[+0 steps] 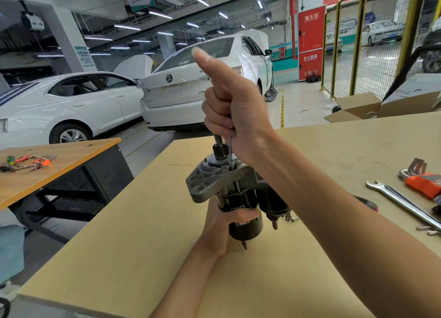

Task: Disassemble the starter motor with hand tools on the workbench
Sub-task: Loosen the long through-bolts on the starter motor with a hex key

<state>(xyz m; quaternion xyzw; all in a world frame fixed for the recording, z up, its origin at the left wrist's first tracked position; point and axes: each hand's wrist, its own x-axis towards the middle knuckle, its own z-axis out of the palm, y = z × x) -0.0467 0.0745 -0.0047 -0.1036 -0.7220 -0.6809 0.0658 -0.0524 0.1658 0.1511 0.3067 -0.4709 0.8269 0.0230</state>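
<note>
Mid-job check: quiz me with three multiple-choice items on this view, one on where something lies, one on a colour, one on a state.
1. Where does the open-end spanner lie?
A. On the workbench, right of the starter motor
B. On the floor
C. On the car's boot

2. What colour is the holder of the hex key set?
A. Blue
B. Orange
C. Yellow

3. How is the starter motor held?
A. Lying flat, untouched
B. Clamped in a vice
C. Upright, gripped by the left hand

Answers: 1 A, it rests on the bench at right. 2 B, the holder is orange. 3 C, the left hand grips the body while the right hand holds a thin tool above.
</note>
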